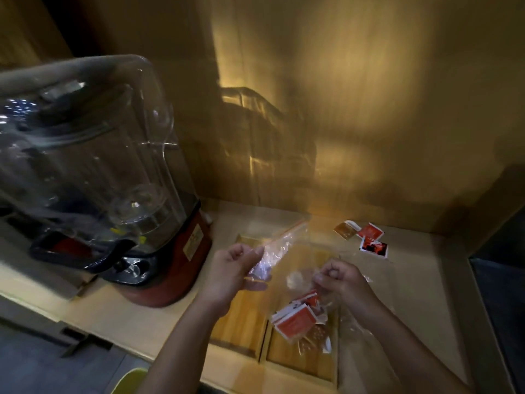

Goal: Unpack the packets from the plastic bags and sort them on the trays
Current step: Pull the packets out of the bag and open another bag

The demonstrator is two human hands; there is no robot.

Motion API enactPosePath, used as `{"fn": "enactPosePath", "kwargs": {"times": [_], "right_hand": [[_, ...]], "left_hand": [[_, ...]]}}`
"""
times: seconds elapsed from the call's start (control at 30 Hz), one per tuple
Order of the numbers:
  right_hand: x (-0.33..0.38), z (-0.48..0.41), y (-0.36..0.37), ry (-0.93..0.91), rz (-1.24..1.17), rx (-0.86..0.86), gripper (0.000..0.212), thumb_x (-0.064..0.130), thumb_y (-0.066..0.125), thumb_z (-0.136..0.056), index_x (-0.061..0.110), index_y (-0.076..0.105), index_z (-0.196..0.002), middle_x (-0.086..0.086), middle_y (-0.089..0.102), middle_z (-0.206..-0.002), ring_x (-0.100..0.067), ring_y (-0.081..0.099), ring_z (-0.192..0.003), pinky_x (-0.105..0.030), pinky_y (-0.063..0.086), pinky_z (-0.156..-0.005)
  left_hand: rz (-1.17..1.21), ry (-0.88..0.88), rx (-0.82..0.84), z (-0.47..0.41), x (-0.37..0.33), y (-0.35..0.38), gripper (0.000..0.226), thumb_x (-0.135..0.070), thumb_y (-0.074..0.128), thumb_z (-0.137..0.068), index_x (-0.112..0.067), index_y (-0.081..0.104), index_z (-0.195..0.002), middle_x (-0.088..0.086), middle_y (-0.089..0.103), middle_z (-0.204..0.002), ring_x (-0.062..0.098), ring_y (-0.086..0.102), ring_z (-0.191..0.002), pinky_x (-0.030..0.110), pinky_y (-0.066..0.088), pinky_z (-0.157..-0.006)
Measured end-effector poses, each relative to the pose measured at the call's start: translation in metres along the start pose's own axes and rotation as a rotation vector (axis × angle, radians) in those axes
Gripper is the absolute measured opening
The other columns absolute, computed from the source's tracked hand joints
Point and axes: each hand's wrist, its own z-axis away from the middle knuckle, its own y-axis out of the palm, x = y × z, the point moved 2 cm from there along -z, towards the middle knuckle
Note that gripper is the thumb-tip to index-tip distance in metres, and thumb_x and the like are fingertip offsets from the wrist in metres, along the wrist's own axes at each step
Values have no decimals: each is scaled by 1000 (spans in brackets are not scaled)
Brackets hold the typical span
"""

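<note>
My left hand (235, 270) pinches one edge of a clear plastic bag (279, 248) that has a red zip strip. My right hand (339, 277) grips the opposite edge, so the bag is stretched between them above the wooden trays (241, 322). Several red and white packets (297, 318) hang low inside the bag, along with brown packets (311, 338). Three loose packets (366, 237), red and brown, lie on the counter at the back right, apart from the trays.
A large blender (93, 177) with a clear cover and red base stands on the left, close to the trays. Wood-panelled walls enclose the back and right. The counter's front edge (85, 325) runs along the lower left. A yellow object (129, 381) shows at the bottom.
</note>
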Motion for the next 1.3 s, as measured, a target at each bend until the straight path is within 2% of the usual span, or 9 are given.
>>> {"fn": "enactPosePath", "kwargs": {"times": [0.1, 0.17, 0.33, 0.5, 0.63, 0.73, 0.83, 1.07, 1.3], "right_hand": [[6, -12, 16, 5, 12, 13, 27, -10, 56, -81, 9, 48, -62, 3, 60, -45, -10, 57, -48, -16, 45, -47], [7, -22, 28, -7, 94, -7, 25, -3, 59, -81, 11, 50, -64, 1, 59, -54, -15, 53, -54, -24, 43, -52], [9, -33, 56, -60, 219, -172, 10, 17, 63, -83, 21, 54, -84, 5, 57, -82, -17, 57, -83, -34, 45, -79], [26, -16, 88, -93, 146, 89, 5, 21, 65, -81, 22, 60, -80, 1, 60, -80, -15, 59, -81, -29, 47, -75], [37, 1, 106, -161, 189, 275, 14, 30, 69, -77, 22, 62, -86, -3, 66, -84, -8, 63, -73, -25, 50, -69], [43, 6, 109, -199, 286, 263, 17, 31, 67, -78, 19, 62, -89, -4, 70, -77, -18, 66, -68, -32, 52, -64], [45, 8, 110, -235, 402, 208, 13, 31, 64, -78, 20, 63, -84, 5, 67, -74, -8, 64, -67, -34, 53, -72], [51, 12, 103, -238, 536, 145, 15, 23, 60, -79, 24, 57, -64, 6, 61, -61, -10, 58, -60, -29, 48, -61], [47, 16, 96, -171, 443, 213, 11, 21, 61, -80, 18, 63, -70, -1, 68, -62, -11, 67, -60, -33, 55, -63]], "left_hand": [[-187, -145, 210, 10, -8, -10, 11, -6, 55, -90, 3, 61, -90, 15, 61, -72, 16, 62, -53, 22, 52, -43], [-176, -230, 300, 15, -7, -14, 10, -1, 52, -91, 3, 61, -88, 14, 64, -71, 15, 64, -53, 23, 55, -46], [211, -313, -12, 9, 9, -24, 21, 2, 49, -91, 1, 61, -74, 14, 65, -69, 21, 63, -64, 32, 61, -53], [451, -401, -154, 6, 31, -31, 11, 2, 52, -89, 4, 60, -82, 15, 61, -73, 20, 60, -64, 33, 59, -47], [370, -362, -156, 12, 33, -32, 8, -9, 67, -81, -5, 65, -74, 11, 63, -71, 16, 62, -70, 38, 61, -64], [319, -347, -153, 18, 30, -28, 16, -12, 69, -80, -12, 62, -65, 2, 71, -61, 14, 64, -75, 32, 55, -60], [289, -333, -149, 22, 31, -26, 25, -9, 70, -77, -17, 57, -57, -1, 69, -58, 14, 61, -74, 34, 50, -69], [314, -325, -36, 25, 34, -19, 31, -21, 70, -78, -22, 53, -52, -3, 62, -62, 11, 55, -71, 30, 48, -66], [241, -259, -12, 26, 33, -16, 35, -25, 69, -80, -23, 49, -51, -5, 57, -57, 7, 57, -60, 28, 46, -63]]}}
